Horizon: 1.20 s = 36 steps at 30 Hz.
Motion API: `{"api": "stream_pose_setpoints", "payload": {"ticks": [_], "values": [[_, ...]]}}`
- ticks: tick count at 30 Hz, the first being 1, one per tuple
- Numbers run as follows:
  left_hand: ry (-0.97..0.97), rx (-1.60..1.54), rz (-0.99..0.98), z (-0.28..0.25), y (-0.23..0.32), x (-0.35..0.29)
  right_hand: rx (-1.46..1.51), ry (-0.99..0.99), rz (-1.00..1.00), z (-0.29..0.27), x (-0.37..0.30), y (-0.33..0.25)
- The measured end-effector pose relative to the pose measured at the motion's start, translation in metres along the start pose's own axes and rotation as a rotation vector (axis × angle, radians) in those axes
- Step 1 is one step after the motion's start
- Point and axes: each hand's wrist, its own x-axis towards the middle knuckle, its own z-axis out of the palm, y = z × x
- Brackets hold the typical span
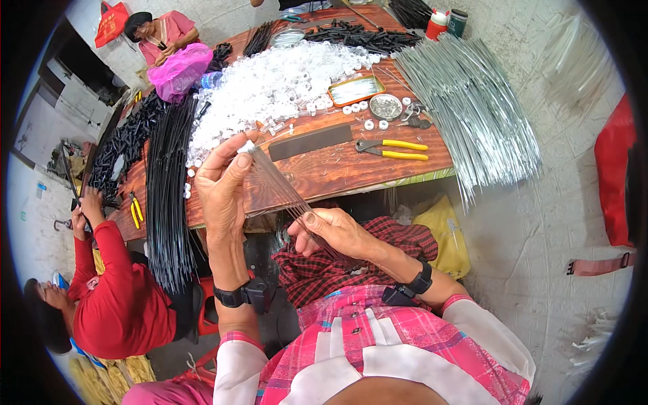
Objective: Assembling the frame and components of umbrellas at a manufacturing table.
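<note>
My left hand (224, 185) is raised over the near table edge, thumb and fingers pinching a small white plastic cap (248, 146). From the cap a fanned bundle of thin wires (280, 185) slopes down to the right. My right hand (332, 233) is closed around the lower part of that bundle, above my lap. Just beyond the hands lies a dark flat bar (310, 142). Yellow-handled pliers (393, 149) rest to its right. A large heap of clear and white plastic pieces (270, 84) spreads behind my left hand.
Silvery wires (472, 111) overhang the table (432, 162) at right; black rods (169, 182) overhang at left. An orange-rimmed tray (356, 90) and a metal bowl (385, 106) stand at the back. A person in red (125, 297) sits left; another in pink (169, 37) sits far left.
</note>
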Motion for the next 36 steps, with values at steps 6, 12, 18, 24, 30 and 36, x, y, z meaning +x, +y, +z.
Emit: {"api": "stream_pose_setpoints", "payload": {"ticks": [6,12,18,24,30,36], "values": [[0.082,0.153,0.051,0.009,-0.001,-0.002,-0.083,0.128,-0.06,0.006,-0.001,0.005],[0.042,0.069,0.016,0.002,-0.005,-0.001,-0.089,0.107,-0.034,0.003,0.002,0.003],[-0.015,-0.004,0.009,-0.003,-0.008,0.003,-0.08,0.05,-0.02,-0.001,0.001,0.0],[-0.094,-0.1,0.019,-0.01,-0.013,0.005,-0.019,-0.015,-0.025,-0.006,0.001,0.0],[-0.043,-0.09,0.046,-0.009,-0.014,0.003,-0.064,0.096,-0.011,0.003,-0.001,-0.002],[0.016,0.019,0.095,0.0,-0.009,-0.001,-0.079,0.085,-0.022,0.004,-0.002,-0.003]]}}
